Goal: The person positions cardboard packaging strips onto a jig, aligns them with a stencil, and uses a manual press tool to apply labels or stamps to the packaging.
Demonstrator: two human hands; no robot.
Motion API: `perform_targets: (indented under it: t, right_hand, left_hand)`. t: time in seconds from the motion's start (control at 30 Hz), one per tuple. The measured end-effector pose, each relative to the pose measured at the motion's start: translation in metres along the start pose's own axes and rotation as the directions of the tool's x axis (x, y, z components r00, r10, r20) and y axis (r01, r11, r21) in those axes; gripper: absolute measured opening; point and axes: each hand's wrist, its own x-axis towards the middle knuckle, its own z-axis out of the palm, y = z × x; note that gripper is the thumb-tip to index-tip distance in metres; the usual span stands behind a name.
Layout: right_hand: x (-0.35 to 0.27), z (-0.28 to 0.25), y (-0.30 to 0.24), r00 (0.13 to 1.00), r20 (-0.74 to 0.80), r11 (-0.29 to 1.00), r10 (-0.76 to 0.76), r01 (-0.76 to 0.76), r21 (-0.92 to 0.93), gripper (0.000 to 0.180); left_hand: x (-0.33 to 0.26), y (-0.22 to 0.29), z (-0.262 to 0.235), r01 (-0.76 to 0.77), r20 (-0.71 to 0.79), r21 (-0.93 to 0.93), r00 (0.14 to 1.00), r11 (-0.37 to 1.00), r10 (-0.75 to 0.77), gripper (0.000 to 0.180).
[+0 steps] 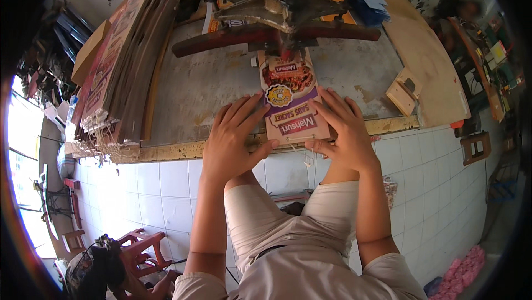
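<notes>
A long printed cardboard card (293,111) with a food picture, a round yellow badge and a purple band lies flat on the worn grey metal tabletop (210,100). Its far end reaches under the press. White string (308,156) hangs from two holes at its near edge. My left hand (230,134) rests along the card's left side, fingers stretched out and fingertips at the edge. Along the right side lies my right hand (346,131), fingers spread, its thumb near the lower right corner. Both hands are open.
A heavy press with a dark red crossbar (238,37) stands over the far part of the table. At the left lean stacked printed cardboard sheets (119,67) with strings. A wooden block (403,90) sits at the right. A red stool (141,250) stands on the floor.
</notes>
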Motion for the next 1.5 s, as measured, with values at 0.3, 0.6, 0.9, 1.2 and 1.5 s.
perform_targets:
  t: [0.3, 0.6, 0.9, 1.2, 1.5]
  right_hand:
    - [0.0059, 0.0014, 0.0045, 1.000, -0.001, 1.000, -0.026, 0.026, 0.017, 0.088]
    - [0.0041, 0.0044, 0.0048, 1.000, -0.003, 1.000, -0.014, 0.014, -0.010, 0.084]
    - [0.0046, 0.0010, 0.0017, 1.000, 0.009, 1.000, -0.011, 0.012, -0.017, 0.087]
    - [0.0030, 0.0047, 0.0015, 1.000, -0.005, 1.000, -0.005, 0.005, -0.030, 0.088]
    - [0.0013, 0.0047, -0.0005, 1.000, -0.005, 0.999, 0.016, -0.016, -0.028, 0.088]
  left_hand:
    - [-0.0008, -0.0025, 0.0046, -0.003, -0.034, 0.009, 0.999, 1.000, 0.004, 0.072]
    - [-0.0025, -0.0025, 0.0041, -0.009, -0.037, 0.028, 0.999, 1.000, 0.010, 0.069]
    - [-0.0019, -0.0022, 0.0028, -0.005, -0.026, 0.029, 1.000, 1.000, 0.006, 0.070]
    - [-0.0013, -0.0021, 0.0041, -0.006, -0.032, 0.044, 0.999, 0.999, 0.008, 0.070]
    - [-0.0009, -0.0021, 0.0025, -0.010, -0.024, 0.037, 1.000, 0.999, 0.011, 0.071]
